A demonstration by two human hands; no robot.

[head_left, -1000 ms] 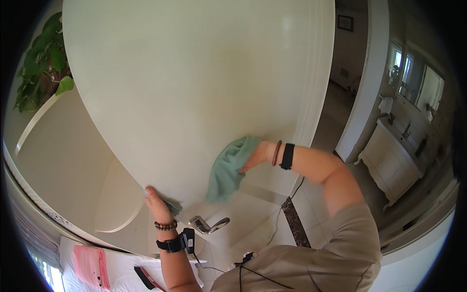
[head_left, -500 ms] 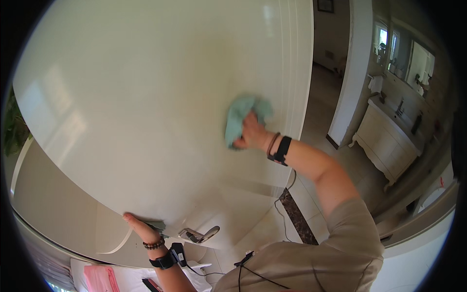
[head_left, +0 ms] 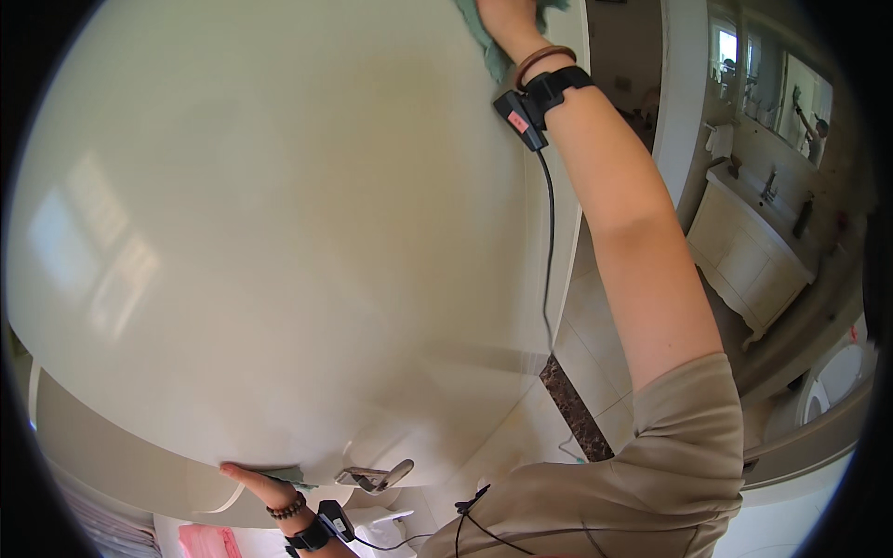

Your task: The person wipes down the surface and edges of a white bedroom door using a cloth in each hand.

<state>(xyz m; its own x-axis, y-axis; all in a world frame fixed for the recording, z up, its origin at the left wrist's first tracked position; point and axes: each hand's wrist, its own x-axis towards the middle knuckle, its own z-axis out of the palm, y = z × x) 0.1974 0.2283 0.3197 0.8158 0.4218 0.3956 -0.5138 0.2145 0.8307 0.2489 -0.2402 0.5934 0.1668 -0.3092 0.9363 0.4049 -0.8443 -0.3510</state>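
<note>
A large, glossy cream door (head_left: 307, 232) fills most of the view. My right hand (head_left: 510, 20) is stretched far up, close to its upper right edge, and partly cut off by the frame. It presses a bunched green cloth (head_left: 486, 46) on the panel. Low on the left, my left hand (head_left: 256, 484) grips the door's edge beside the metal lever handle (head_left: 377, 476). A second grey-green cloth (head_left: 290, 475) shows between that hand and the door; the fingers behind the edge are hidden.
A cable (head_left: 549, 251) hangs from the black device on my right wrist. Right of the door stand a cream washbasin cabinet (head_left: 744, 251) and a mirror (head_left: 786, 107). A dark stone threshold (head_left: 577, 409) crosses the floor tiles. Pink fabric (head_left: 209, 541) lies at lower left.
My right hand has slid the green cloth upward across the door, straightening the arm. My left hand stays on the door edge, slightly lower in view.
</note>
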